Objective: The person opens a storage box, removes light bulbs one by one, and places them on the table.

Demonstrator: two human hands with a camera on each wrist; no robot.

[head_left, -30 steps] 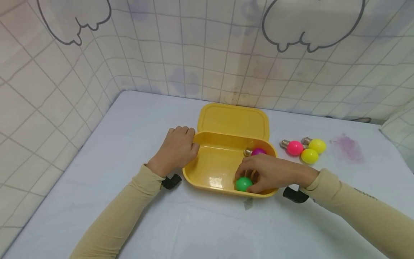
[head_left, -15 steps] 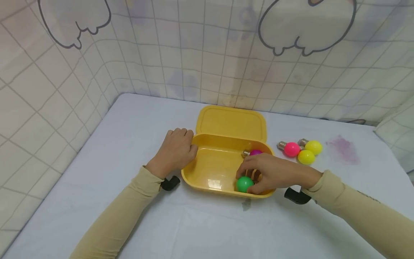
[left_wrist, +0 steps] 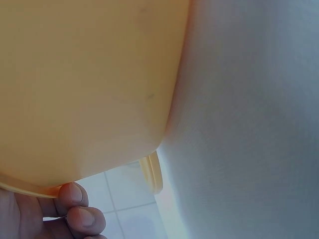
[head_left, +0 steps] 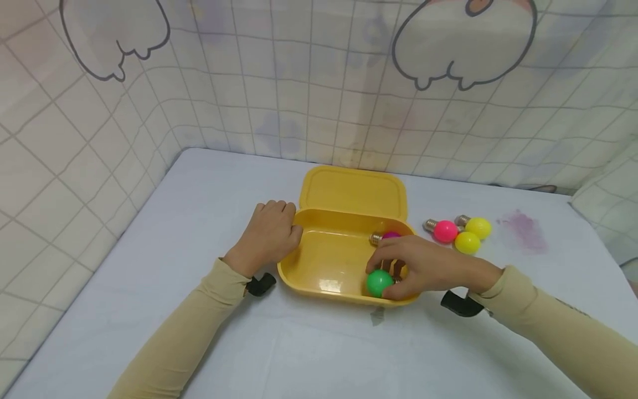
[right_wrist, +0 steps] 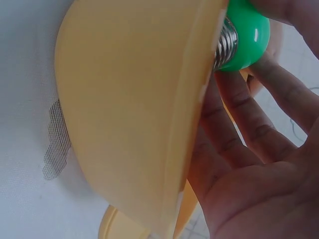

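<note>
A yellow plastic box (head_left: 329, 260) stands on the table, its lid (head_left: 354, 193) lying behind it. My left hand (head_left: 269, 230) grips the box's left rim; in the left wrist view its curled fingertips (left_wrist: 82, 219) show at the rim. Inside the right end of the box, my right hand (head_left: 418, 266) pinches a green light bulb (head_left: 380, 283) between thumb and fingers. The bulb's silver screw base (right_wrist: 227, 45) shows in the right wrist view, partly behind the box wall. Behind that hand lies a purple bulb (head_left: 391, 235), partly covered by it.
To the right of the box, a pink bulb (head_left: 445, 231) and two yellow bulbs (head_left: 478, 228) lie close together on the white tablecloth (head_left: 309, 349). A pinkish stain (head_left: 523, 231) marks the cloth beyond them. A grid-patterned curtain (head_left: 279, 116) hangs behind the table.
The head view has shifted a little. Within the box, the green bulb and my right hand have moved slightly to the right, and the bulb sits a bit higher. My left hand keeps its grip.
</note>
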